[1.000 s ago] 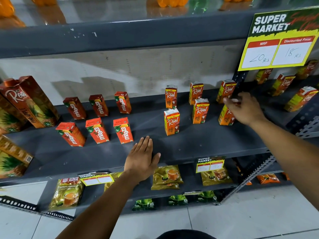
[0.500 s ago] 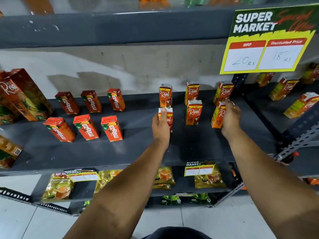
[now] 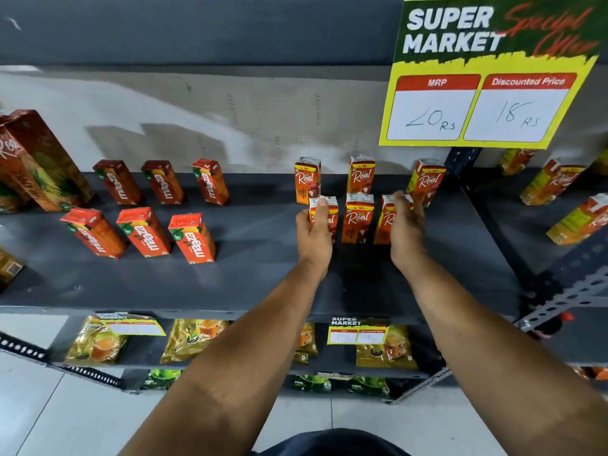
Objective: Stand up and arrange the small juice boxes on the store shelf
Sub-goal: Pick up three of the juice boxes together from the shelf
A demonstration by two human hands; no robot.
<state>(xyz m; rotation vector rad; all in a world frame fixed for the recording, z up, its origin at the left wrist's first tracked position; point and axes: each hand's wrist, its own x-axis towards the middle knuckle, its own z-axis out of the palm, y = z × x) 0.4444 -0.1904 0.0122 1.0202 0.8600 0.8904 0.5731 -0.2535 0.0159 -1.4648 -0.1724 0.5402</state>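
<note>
Small orange Real juice boxes stand in two rows on the grey shelf [image 3: 256,278]. The back row has three: left [image 3: 307,179], middle [image 3: 361,174], right [image 3: 426,180]. In the front row, my left hand [image 3: 314,235] grips the left box [image 3: 330,213], thumb along its front. The middle front box [image 3: 358,217] stands free. My right hand [image 3: 405,230] wraps the right front box [image 3: 384,222] and hides most of it. Further left, several red Maaza boxes [image 3: 144,230] stand in two rows.
Large Real cartons [image 3: 39,159] stand at the left end. A yellow price sign [image 3: 477,83] hangs above right. A slotted upright [image 3: 460,159] separates the neighbouring shelf, which holds more juice boxes [image 3: 556,181]. Snack packets [image 3: 194,339] fill the lower shelves.
My left hand left the shelf front and took hold of the front-left Real box. Both hands slid their boxes back, tighter to the middle box. The camera moved closer.
</note>
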